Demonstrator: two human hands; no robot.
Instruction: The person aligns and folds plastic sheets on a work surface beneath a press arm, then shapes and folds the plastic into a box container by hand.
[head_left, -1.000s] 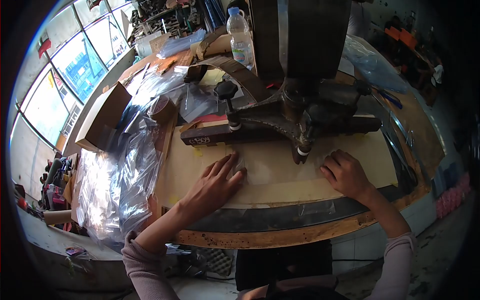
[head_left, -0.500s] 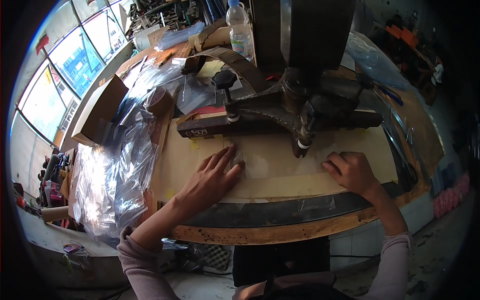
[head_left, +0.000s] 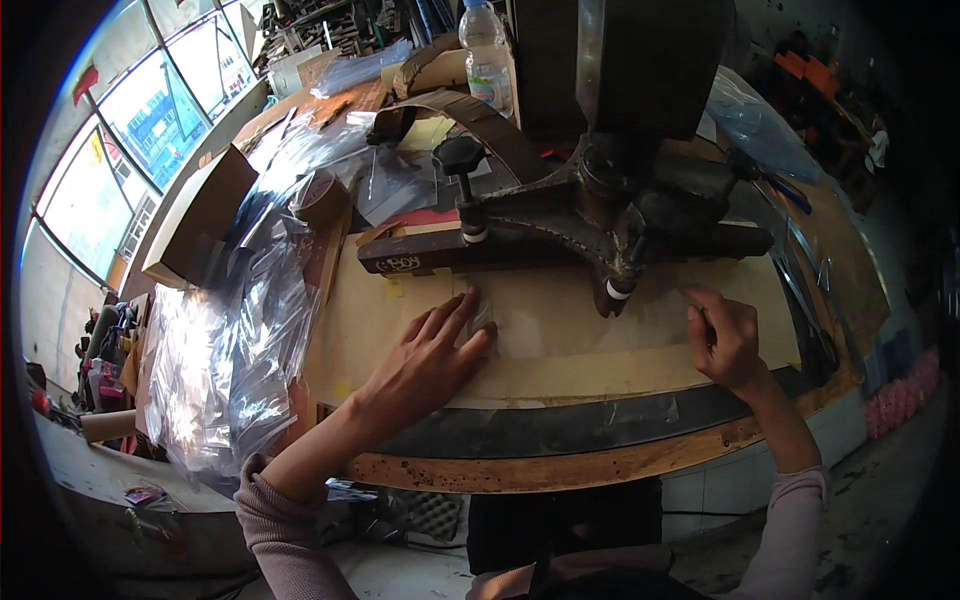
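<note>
My left hand (head_left: pixel 428 352) lies with fingers spread on a pale board (head_left: pixel 560 378), its fingertips by a clear plastic piece (head_left: pixel 484 312). Nothing is gripped in it. Over the board's right part is my right hand (head_left: pixel 722 335), fingers curled and the index partly extended; whether it holds anything small is hidden. A dark metal bar (head_left: pixel 560 254), with chalk-like writing at its left end, lies across the back of the board beneath a black machine arm (head_left: pixel 570 205) with a knob. The machine's foot (head_left: pixel 610 297) is between my hands.
Shiny plastic sheets (head_left: pixel 225 350), a cardboard box (head_left: pixel 200 218) and a tape roll (head_left: pixel 320 197) are at the left. A water bottle (head_left: pixel 486 65) stands behind. Blue-handled pliers (head_left: pixel 790 194) and metal strips (head_left: pixel 808 265) lie at the right.
My right hand has shifted right, away from the machine's foot, and turned with its index finger more extended. My left hand stays on the board. The view has shifted slightly.
</note>
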